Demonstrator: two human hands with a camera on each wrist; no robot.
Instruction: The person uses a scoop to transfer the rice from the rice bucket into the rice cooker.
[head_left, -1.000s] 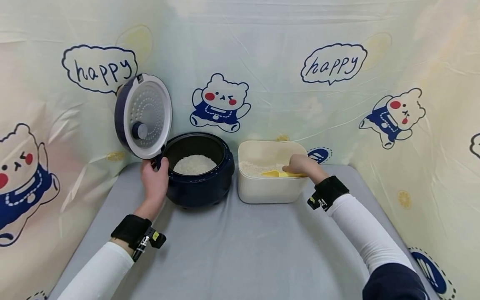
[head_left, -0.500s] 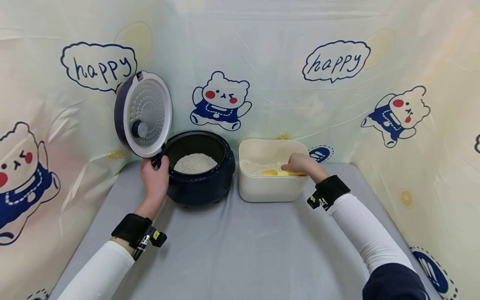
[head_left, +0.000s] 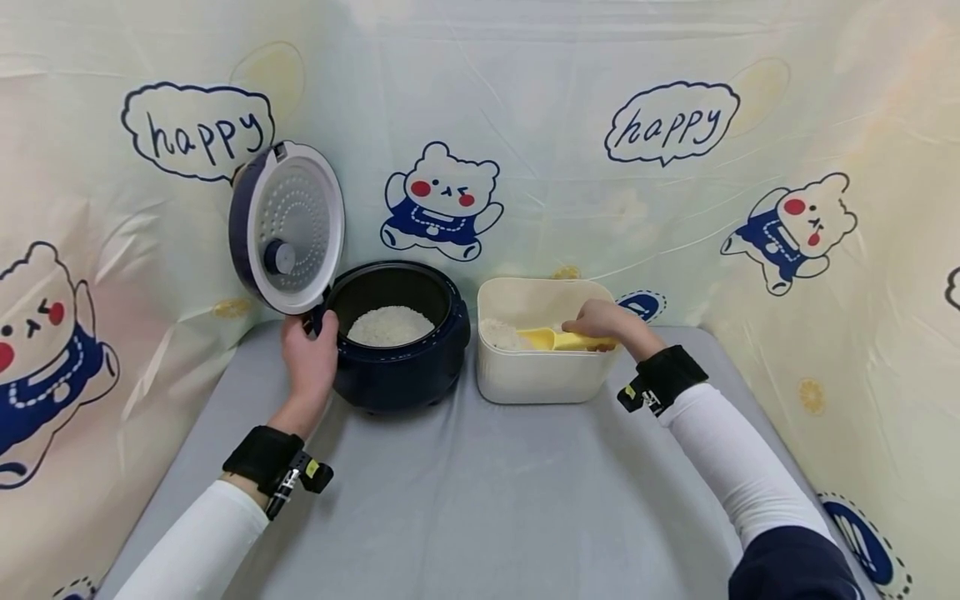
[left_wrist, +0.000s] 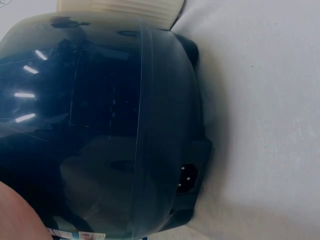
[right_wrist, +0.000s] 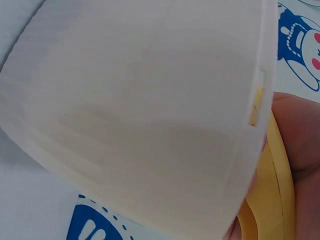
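A dark blue rice cooker (head_left: 401,383) stands on the table with its lid (head_left: 303,221) raised on the left. White rice (head_left: 390,327) lies inside its pot. My left hand (head_left: 309,367) grips the cooker by its hinge side, thumb at the rim and fingers partly hidden behind. To the right, a cream rice bin (head_left: 536,379) holds more rice (head_left: 500,335). My right hand (head_left: 603,321) reaches over the bin and holds a yellow scoop (head_left: 553,339), its bowl down at the rice. The right wrist view shows the scoop's handle (right_wrist: 275,195) against my palm, beside the bin's wall (right_wrist: 140,90).
A grey cloth covers the table (head_left: 465,500). Close behind the cooker and bin hangs a patterned curtain (head_left: 555,217), which also runs along both sides. The cooker's power socket (left_wrist: 187,178) faces the left wrist camera, with no cord in it.
My right hand has shifted slightly right, and the yellow scoop has tilted so that more of its bowl shows above the rice. The left hand stays at the cooker.
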